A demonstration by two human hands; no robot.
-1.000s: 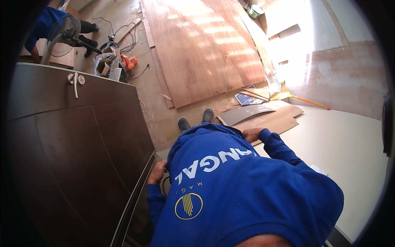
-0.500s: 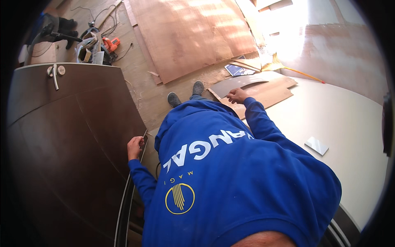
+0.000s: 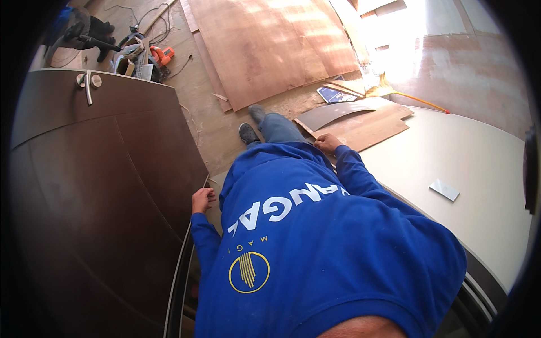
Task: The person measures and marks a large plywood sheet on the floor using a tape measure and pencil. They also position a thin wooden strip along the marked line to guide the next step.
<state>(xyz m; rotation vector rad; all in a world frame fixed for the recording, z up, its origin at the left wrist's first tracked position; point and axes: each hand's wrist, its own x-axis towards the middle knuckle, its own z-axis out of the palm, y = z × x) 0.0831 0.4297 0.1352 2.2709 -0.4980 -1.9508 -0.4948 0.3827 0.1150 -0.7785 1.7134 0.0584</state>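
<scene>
I look down over my blue hooded sweatshirt [image 3: 315, 248]. My left hand [image 3: 202, 200] is curled on the right edge of a large dark brown panel [image 3: 101, 186] that has a metal handle [image 3: 87, 84] at its far end. My right hand [image 3: 327, 143] reaches out ahead and grips the far corner of a wide beige panel [image 3: 451, 152], its fingers bent over the edge. My dark shoes [image 3: 248, 132] stand on the dusty floor between the two panels.
Big plywood sheets [image 3: 270, 45] lie on the floor ahead. Brown board offcuts [image 3: 360, 121] sit by the beige panel's corner. Power tools and cables [image 3: 146, 53] are heaped at the far left. A small grey piece [image 3: 444, 189] lies on the beige panel, and a broom [image 3: 389, 91] lies beyond it.
My view has swung, so the handle and plywood sit further up and left. Both hands stay on the panel edges, and my left hand shows more plainly on the dark panel's edge.
</scene>
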